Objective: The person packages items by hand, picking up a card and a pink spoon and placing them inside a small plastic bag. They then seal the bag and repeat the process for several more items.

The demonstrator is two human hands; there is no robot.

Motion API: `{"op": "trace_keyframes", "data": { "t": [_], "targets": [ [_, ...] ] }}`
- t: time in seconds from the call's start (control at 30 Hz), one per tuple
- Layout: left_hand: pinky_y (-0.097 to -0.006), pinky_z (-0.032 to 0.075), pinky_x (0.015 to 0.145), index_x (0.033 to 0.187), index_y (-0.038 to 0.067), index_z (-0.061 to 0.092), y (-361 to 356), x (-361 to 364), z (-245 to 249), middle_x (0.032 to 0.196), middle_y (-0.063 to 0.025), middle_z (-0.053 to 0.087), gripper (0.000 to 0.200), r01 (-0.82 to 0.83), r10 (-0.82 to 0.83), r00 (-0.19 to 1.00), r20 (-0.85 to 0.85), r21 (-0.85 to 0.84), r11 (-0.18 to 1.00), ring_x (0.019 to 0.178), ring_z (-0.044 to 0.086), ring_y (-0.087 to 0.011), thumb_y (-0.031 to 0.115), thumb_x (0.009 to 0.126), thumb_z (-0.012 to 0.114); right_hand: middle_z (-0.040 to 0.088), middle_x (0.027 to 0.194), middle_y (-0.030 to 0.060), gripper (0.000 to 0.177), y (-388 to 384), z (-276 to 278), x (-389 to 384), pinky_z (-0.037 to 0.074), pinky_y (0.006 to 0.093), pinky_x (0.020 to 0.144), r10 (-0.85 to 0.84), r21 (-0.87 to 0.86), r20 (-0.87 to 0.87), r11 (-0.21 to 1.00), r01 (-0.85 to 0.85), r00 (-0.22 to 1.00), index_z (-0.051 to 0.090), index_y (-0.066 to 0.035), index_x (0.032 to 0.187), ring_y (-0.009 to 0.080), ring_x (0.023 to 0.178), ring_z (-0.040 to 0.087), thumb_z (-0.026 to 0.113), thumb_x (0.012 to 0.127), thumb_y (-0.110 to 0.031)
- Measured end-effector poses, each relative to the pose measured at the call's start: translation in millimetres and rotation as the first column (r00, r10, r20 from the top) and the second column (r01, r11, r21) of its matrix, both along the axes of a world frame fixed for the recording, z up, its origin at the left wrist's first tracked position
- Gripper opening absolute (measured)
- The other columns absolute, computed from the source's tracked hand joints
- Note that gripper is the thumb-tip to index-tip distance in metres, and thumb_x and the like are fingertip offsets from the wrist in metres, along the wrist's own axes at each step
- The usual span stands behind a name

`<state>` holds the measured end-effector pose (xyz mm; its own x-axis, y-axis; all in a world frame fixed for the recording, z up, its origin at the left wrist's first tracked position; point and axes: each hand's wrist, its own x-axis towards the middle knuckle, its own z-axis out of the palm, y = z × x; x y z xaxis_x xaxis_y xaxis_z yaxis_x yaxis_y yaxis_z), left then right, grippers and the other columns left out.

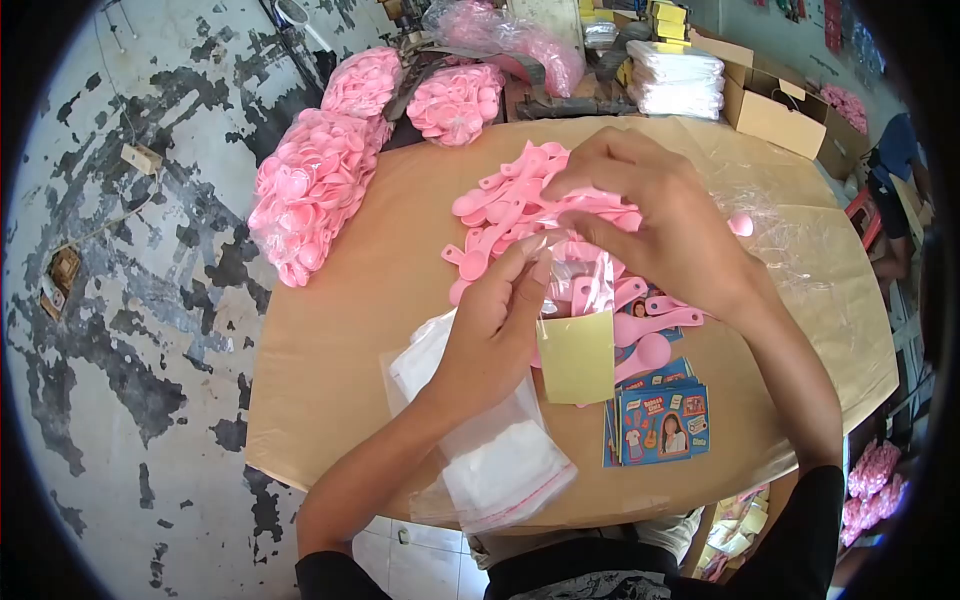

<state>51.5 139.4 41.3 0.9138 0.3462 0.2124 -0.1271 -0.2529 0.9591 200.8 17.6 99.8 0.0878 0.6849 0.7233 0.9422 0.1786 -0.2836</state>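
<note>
My left hand (497, 325) pinches the upper left edge of a small clear plastic bag (600, 285). A plain yellow card (577, 358) sits in the lower part of that bag. Above the bag's mouth is my right hand (665, 215), its thumb and fingers curved and apart, with nothing visible between them. Behind and below it spreads a heap of pink plastic spoons (490, 215), partly hidden by both hands. More clear bags lie in a stack (500, 465) under my left forearm. To their right is a pile of blue printed cards (663, 425).
Bulging bags of pink spoons (315, 185) line the table's far left edge. At the back stand a stack of clear bags (675, 80) and an open cardboard box (775, 110). Crumpled plastic (785, 245) lies on the right. Another person (893, 185) is at the far right.
</note>
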Motion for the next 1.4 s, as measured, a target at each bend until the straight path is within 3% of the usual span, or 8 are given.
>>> {"op": "trace_keyframes", "data": {
  "t": [0.53, 0.9, 1.03, 1.07, 1.1, 1.17, 1.27, 1.4],
  "targets": [
    [-0.0261, 0.036, 0.051, 0.140, -0.003, 0.035, -3.9, 3.6, -8.9, 0.069, -0.0067, 0.056, 0.044, 0.055, -0.065, 0.995, 0.072, 0.132, 0.990, 0.058, 0.043, -0.0067, 0.011, 0.099, 0.045, 0.066, 0.082, 0.0072, 0.015, -3.4, -3.9, -4.2, 0.047, 0.0378, 0.077, -0.113, -0.067, 0.381, 0.987, 0.149, 0.918, 0.067, -0.007, 0.084, 0.0236, 0.085, 0.062, 0.071, 0.073, -0.016],
    [-0.0276, 0.055, 0.078, 0.141, 0.007, 0.036, -3.7, -5.1, 8.1, 0.123, -0.0149, 0.059, 0.041, 0.102, -0.097, 0.995, 0.033, -0.216, 0.971, 0.095, 0.066, -0.0178, 0.022, 0.104, 0.035, 0.062, 0.075, -0.0040, 0.013, -59.1, 51.6, 68.6, 0.041, 0.0226, 0.064, -0.003, 0.052, -0.314, 0.998, 0.020, 0.949, 0.064, -0.005, 0.093, 0.0075, 0.066, 0.050, 0.057, 0.090, -0.015],
    [-0.0325, 0.056, 0.082, 0.136, 0.002, 0.040, 4.5, 1.2, 3.3, 0.123, -0.0164, 0.058, 0.042, 0.081, -0.068, 0.996, 0.054, -0.316, 0.945, 0.102, 0.065, -0.0216, 0.028, 0.103, 0.038, 0.061, 0.074, 0.0023, 0.016, -119.3, 38.0, 161.2, 0.044, 0.0218, 0.068, 0.047, -0.047, -0.727, 0.992, -0.117, 0.685, 0.064, -0.007, 0.100, 0.0080, 0.068, 0.055, 0.061, 0.089, -0.018],
    [-0.0334, 0.055, 0.084, 0.135, -0.001, 0.042, 2.2, 0.8, 8.0, 0.124, -0.0159, 0.058, 0.043, 0.074, -0.064, 0.997, 0.038, -0.366, 0.928, 0.102, 0.065, -0.0220, 0.027, 0.102, 0.041, 0.065, 0.080, 0.0059, 0.024, -122.0, 13.3, 174.7, 0.048, 0.0243, 0.076, -0.220, -0.259, -0.649, 0.964, 0.060, 0.728, 0.065, -0.004, 0.105, 0.0118, 0.077, 0.061, 0.064, 0.087, -0.019],
    [-0.0334, 0.055, 0.085, 0.134, -0.001, 0.043, 3.3, 0.2, 7.7, 0.124, -0.0155, 0.058, 0.042, 0.087, -0.091, 0.996, 0.006, -0.367, 0.926, 0.103, 0.065, -0.0217, 0.027, 0.102, 0.042, 0.068, 0.103, 0.0051, 0.029, -129.9, -5.4, 208.4, 0.049, 0.0252, 0.085, -0.420, -0.602, 0.159, 0.676, 0.425, 0.893, 0.063, -0.004, 0.111, 0.0124, 0.092, 0.061, 0.064, 0.082, -0.010],
    [-0.0334, 0.054, 0.087, 0.132, -0.002, 0.046, 8.8, 0.1, 3.4, 0.123, -0.0147, 0.059, 0.041, 0.112, -0.141, 0.989, -0.053, -0.368, 0.923, 0.103, 0.064, -0.0213, 0.025, 0.101, 0.044, 0.067, 0.108, 0.0039, 0.032, -139.2, -33.9, 240.0, 0.048, 0.0253, 0.085, -0.711, -0.307, 0.389, 0.499, 0.810, 0.585, 0.062, -0.005, 0.117, 0.0114, 0.095, 0.061, 0.061, 0.086, -0.010],
    [-0.0354, 0.053, 0.088, 0.130, -0.004, 0.049, 13.0, 0.7, -3.6, 0.120, -0.0143, 0.061, 0.041, 0.097, -0.125, 0.991, -0.045, -0.400, 0.911, 0.105, 0.063, -0.0212, 0.024, 0.100, 0.047, 0.068, 0.104, 0.0061, 0.032, -122.4, 20.8, 183.2, 0.048, 0.0276, 0.086, -0.369, -0.141, -0.276, 0.929, 0.342, 0.887, 0.064, -0.007, 0.117, 0.0160, 0.094, 0.061, 0.061, 0.085, -0.011],
    [-0.0319, 0.054, 0.084, 0.126, 0.003, 0.057, 7.5, -0.5, 3.1, 0.112, -0.0071, 0.064, 0.037, 0.097, -0.101, 0.995, 0.015, -0.454, 0.886, 0.098, 0.064, -0.0145, 0.028, 0.100, 0.049, 0.067, 0.100, 0.0062, 0.028, -84.5, 43.7, 105.8, 0.048, 0.0273, 0.081, -0.176, -0.291, -0.436, 0.956, 0.047, 0.883, 0.063, -0.006, 0.117, 0.0143, 0.088, 0.062, 0.057, 0.091, -0.017]
  ]
}}
